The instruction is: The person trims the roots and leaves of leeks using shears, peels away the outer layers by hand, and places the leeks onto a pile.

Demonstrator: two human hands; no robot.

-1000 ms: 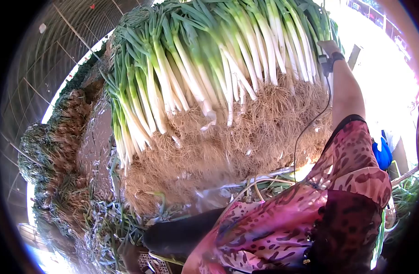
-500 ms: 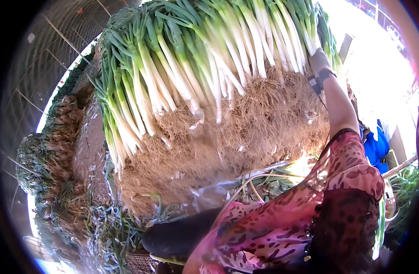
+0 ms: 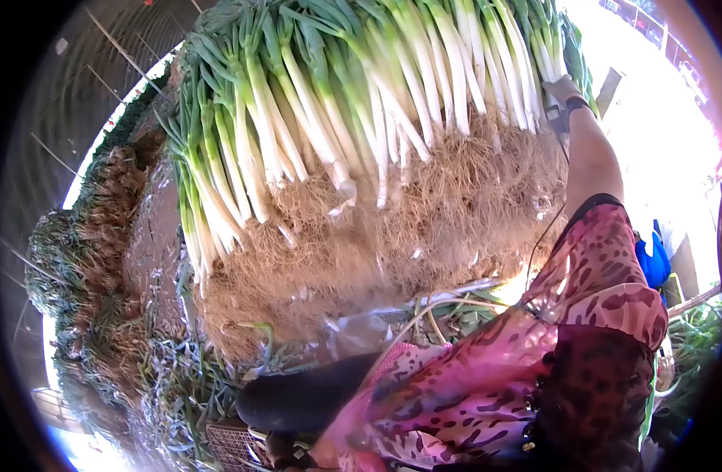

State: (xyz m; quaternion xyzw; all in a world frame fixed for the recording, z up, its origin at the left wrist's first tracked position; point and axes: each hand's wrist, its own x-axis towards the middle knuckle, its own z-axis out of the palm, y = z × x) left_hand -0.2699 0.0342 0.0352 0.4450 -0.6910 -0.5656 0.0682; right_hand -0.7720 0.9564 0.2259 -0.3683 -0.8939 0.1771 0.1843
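Observation:
My right hand (image 3: 564, 90), with a dark band at the wrist, is at the right end of a thick row of leeks (image 3: 408, 71). Its fingers are closed around the pale stalks there. The leeks lie side by side, green leaves toward the top, white stems pointing down and ending in a broad mass of brown roots (image 3: 455, 212). At the bottom edge, bare skin of my left forearm (image 3: 326, 454) shows below the pink sleeve. Beside dark objects, the fingers of my left hand cannot be made out.
More leeks (image 3: 54, 267) are piled at the far left. Loose leaves (image 3: 180, 385) litter the ground, near a wire crate (image 3: 231, 447) at the bottom. My dark-clad leg (image 3: 306, 397) crosses below the roots. A thin cord hangs by my right arm, and something blue (image 3: 653, 259) is at the right.
The view has shifted slightly, and my right hand appears a little farther right and higher, still at the row's right end. More of the crate and dark objects shows at the bottom.

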